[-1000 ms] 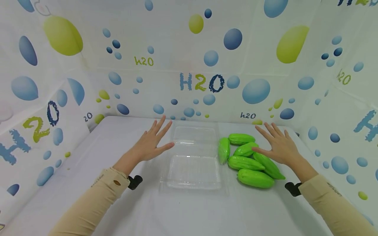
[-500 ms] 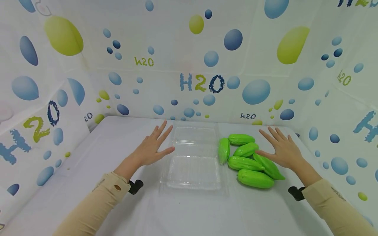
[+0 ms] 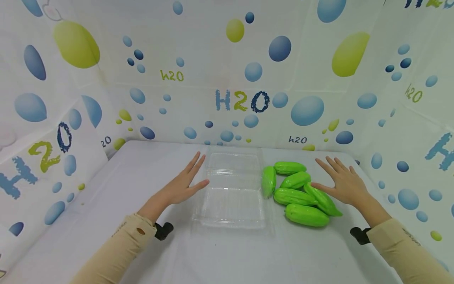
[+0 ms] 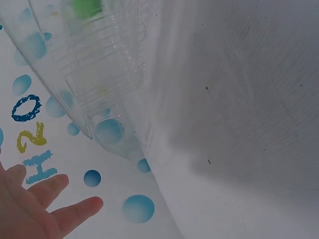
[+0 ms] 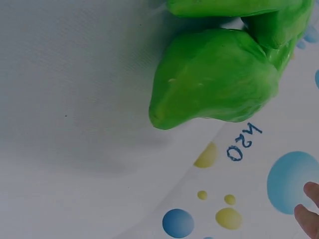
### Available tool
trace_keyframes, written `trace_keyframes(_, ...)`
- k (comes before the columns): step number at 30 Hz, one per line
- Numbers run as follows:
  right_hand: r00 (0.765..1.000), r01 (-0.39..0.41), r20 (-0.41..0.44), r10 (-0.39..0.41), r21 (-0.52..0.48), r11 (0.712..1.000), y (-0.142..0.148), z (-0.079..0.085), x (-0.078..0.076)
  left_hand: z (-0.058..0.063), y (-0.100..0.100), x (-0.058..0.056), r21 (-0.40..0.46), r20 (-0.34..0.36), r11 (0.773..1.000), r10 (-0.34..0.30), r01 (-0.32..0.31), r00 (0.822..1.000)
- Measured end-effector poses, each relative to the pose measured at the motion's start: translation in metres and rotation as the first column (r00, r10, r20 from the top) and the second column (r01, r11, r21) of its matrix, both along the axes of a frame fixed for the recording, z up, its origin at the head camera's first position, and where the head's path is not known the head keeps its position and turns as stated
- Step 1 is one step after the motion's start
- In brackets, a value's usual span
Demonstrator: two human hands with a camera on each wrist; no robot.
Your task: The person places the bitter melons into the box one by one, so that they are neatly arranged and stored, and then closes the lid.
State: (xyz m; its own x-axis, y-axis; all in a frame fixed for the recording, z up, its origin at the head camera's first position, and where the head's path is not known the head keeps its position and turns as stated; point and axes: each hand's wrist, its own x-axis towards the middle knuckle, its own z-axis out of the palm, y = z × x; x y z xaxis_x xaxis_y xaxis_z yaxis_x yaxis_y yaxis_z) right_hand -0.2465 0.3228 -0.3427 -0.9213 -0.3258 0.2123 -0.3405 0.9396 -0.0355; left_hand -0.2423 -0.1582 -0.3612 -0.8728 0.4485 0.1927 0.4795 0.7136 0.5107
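An opened clear plastic clamshell container (image 3: 232, 205) lies mid-table, its two shallow halves one behind the other. Just to its right are several glossy bright green gourd-like vegetables (image 3: 306, 215), some piled against each other. My left hand (image 3: 179, 187) hovers left of the container with fingers straight and thumb spread, holding nothing. Fingers spread as well, my right hand (image 3: 345, 183) is over the right side of the green pile, its thumb overlapping one gourd in the head view. In the right wrist view, a tapered green gourd (image 5: 209, 79) is close, and only fingertips (image 5: 306, 219) show.
A white cloth-covered table (image 3: 234, 260) carries everything. Behind and on both sides rise white sheets (image 3: 198, 98) printed with blue and green drops and "H2O". Each wrist wears a black camera mount (image 3: 164, 231) below a beige sleeve (image 3: 110, 252).
Both hands have drawn back slightly toward the person, the right also drifting a little right. My left hand has turned somewhat, its fingers closer together. The container and gourds have not moved.
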Motion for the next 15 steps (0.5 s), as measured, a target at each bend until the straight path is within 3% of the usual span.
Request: trace_keyframes(15,0.999,0.000,0.036,0.001,-0.022,1.000,0.010,-0.012,0.004,-0.010,-0.003,0.003,0.185,0.077,0.982,-0.064,0.049,0.995)
